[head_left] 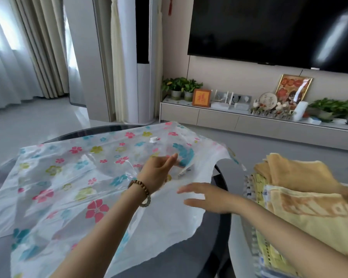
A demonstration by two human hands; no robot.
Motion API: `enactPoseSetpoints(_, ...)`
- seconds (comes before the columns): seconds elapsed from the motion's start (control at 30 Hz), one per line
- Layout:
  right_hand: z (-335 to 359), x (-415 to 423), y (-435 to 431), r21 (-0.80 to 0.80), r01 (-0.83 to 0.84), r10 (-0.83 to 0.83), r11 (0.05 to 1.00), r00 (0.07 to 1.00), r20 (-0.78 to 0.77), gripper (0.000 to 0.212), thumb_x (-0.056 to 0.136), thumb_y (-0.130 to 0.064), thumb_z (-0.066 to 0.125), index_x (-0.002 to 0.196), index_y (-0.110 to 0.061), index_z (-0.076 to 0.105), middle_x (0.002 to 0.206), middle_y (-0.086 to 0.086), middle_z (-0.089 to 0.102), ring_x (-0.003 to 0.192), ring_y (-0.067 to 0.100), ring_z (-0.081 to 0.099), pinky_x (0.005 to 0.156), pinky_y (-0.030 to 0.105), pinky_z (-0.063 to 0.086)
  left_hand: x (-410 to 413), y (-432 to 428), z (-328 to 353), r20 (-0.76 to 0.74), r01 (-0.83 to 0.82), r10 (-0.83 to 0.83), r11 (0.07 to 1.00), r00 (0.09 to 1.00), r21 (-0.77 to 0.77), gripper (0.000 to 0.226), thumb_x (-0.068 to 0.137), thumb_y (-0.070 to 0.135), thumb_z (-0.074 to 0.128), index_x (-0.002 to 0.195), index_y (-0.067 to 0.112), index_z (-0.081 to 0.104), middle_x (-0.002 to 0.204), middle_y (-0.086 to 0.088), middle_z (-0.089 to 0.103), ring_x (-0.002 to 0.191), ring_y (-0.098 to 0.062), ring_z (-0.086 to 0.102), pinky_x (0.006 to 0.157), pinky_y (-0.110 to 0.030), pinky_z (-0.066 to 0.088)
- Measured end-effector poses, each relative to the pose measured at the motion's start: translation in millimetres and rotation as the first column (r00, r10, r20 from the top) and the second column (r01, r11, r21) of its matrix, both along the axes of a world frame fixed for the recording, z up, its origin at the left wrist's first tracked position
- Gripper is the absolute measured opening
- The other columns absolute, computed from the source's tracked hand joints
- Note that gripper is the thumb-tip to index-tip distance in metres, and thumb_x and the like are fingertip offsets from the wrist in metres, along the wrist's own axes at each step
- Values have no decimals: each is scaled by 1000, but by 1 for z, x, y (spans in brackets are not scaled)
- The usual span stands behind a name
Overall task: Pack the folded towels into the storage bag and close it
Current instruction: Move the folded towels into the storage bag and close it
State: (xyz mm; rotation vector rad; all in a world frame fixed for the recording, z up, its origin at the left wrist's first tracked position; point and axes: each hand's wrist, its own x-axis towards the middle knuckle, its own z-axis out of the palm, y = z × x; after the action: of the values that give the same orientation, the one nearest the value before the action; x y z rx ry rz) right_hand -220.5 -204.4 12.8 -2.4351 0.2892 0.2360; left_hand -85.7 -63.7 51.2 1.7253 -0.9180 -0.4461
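A clear plastic storage bag [68, 177] printed with pink, blue and yellow flowers lies flat across the dark round table [199, 255], with a white valve [154, 139] near its far edge. My left hand [159, 171], with a bead bracelet on its wrist, pinches the upper layer of the bag near its right-hand opening. My right hand [207, 197] hovers with spread, straight fingers over the white lower flap of the bag. A stack of folded yellow and orange towels [301, 197] sits to the right of the bag, partly under my right forearm.
Beyond the table is grey floor [38, 125], a low TV cabinet [249, 121] with plants and ornaments, a wall-mounted TV [269, 27], a tall white standing unit [145, 87] and curtains [18, 47] at the left.
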Motion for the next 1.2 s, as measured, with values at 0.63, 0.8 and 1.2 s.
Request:
enactPoseSetpoints(0.63,63,-189,-142,-439,357,-498,824,826,-265,111,42,-88,60,134,-30,36,144,-5,34,125,15,38,101,34,37,-48,-28,-39,104,-81,66,985,992,151,33,92,46,38,91,31,67,57,-2,52,50,-14,47,51,-25,41)
enactPoseSetpoints(0.8,64,-198,-141,-447,360,-500,819,830,-249,108,38,-91,56,123,-27,39,119,-9,50,99,9,50,74,27,40,-47,-31,-39,95,-87,73,984,993,158,39,92,45,38,99,23,69,59,-5,52,51,-17,46,53,-26,42)
enactPoseSetpoints(1.2,77,-208,-134,-208,422,-464,883,852,-242,66,61,-67,70,105,-19,67,104,1,72,96,13,64,86,27,46,-47,-26,-33,98,-101,87,982,991,158,44,93,44,38,105,15,68,59,-6,50,49,-17,43,49,-24,38)
